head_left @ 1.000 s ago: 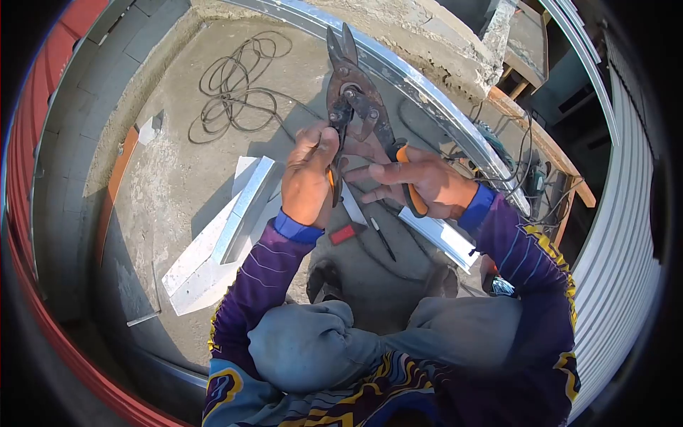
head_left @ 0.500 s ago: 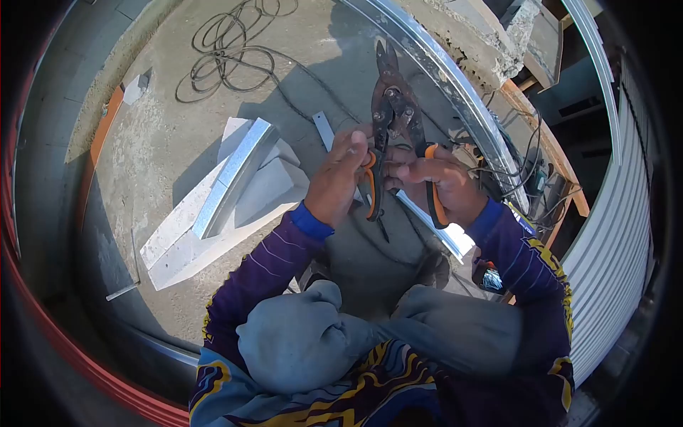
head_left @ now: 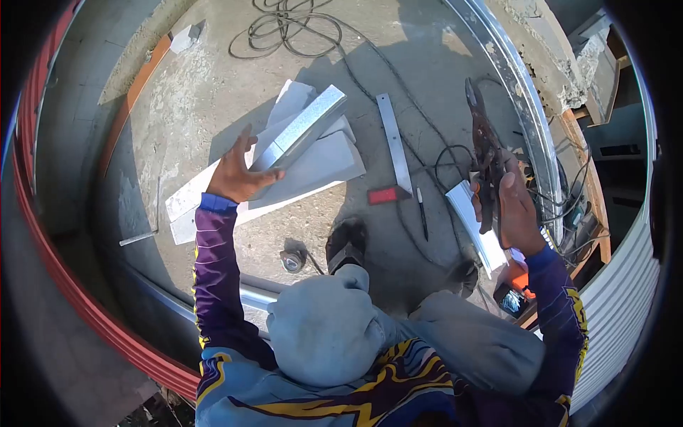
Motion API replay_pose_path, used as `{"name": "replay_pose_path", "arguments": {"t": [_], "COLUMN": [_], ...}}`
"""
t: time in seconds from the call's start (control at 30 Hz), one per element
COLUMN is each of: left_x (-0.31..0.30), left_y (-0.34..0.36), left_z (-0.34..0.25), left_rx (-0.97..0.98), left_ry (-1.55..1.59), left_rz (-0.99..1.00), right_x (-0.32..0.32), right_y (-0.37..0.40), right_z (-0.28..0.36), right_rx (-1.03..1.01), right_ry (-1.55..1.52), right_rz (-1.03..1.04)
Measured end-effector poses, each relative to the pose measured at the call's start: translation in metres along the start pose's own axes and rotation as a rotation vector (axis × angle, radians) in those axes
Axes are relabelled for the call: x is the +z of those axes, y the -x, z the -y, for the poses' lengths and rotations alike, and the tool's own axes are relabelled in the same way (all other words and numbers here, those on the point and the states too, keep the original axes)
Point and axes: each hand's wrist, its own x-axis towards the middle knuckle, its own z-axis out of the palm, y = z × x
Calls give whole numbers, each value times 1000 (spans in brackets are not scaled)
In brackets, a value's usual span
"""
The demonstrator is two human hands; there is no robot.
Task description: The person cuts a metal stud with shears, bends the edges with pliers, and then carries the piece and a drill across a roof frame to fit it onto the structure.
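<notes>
View from a head-worn camera looking down at a person crouched on a rough grey concrete floor (head_left: 192,107) in strong sunlight. The left hand (head_left: 235,174) is open, fingers spread, at the near end of a long shiny galvanised steel channel (head_left: 302,128). The channel lies tilted across a pile of white angular sheet pieces (head_left: 316,167). Whether the palm already touches the metal cannot be told. The right hand (head_left: 514,210) is clenched around the handles of rusty brown tin snips (head_left: 486,146), held upright with the blades pointing away and well apart from the channel. To take the channel well, the left hand would probably best close on its flat back rather than its cut edges, which look sharp. The snips are better kept off to the side until the metal is steady. Between the hands lie a flat grey metal strip (head_left: 393,139), a small red rectangular block (head_left: 388,194) and a dark pen (head_left: 421,213). A short bent piece of pale sheet metal (head_left: 478,224) lies just beside the right hand. A coil of black cable (head_left: 292,25) lies at the far edge of the floor. A curved silver metal rail (head_left: 519,92) runs along the right, and pale corrugated metal cladding (head_left: 612,299) stands beyond it. It looks like an outdoor building site.
</notes>
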Motion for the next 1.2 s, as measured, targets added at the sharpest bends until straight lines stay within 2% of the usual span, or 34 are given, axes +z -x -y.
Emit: {"name": "replay_pose_path", "arguments": {"t": [0.07,0.13,0.17,0.27,0.3,0.43,0.57,0.77,0.9,0.97,1.1,1.2], "left_x": [-1,-7,-11,-8,-1,20,38,41,26,19,17,24], "left_y": [-6,-9,-8,-2,2,9,23,26,27,25,25,22], "left_z": [11,2,-9,-27,-28,-25,-20,-34,-42,-42,-50,-70], "left_rx": [-31,-58,-94,-13,55,141,160,49,29,-44,41,20], "left_ry": [64,77,50,-75,-116,13,-49,-184,-119,-124,-115,62], "left_rz": [44,234,265,227,146,63,-20,35,28,179,133,240], "right_x": [-4,-9,-11,-7,-5,-4,-4,-1,8,7,20,28], "right_y": [4,9,12,22,26,37,41,42,42,40,33,27], "right_z": [-5,-1,-3,1,2,-5,-11,-9,0,2,15,10], "right_rx": [11,52,43,58,89,113,128,130,110,108,111,1], "right_ry": [90,132,163,189,183,245,298,395,479,526,625,804], "right_rz": [-92,-49,-39,-10,12,16,32,92,138,172,243,304]}}
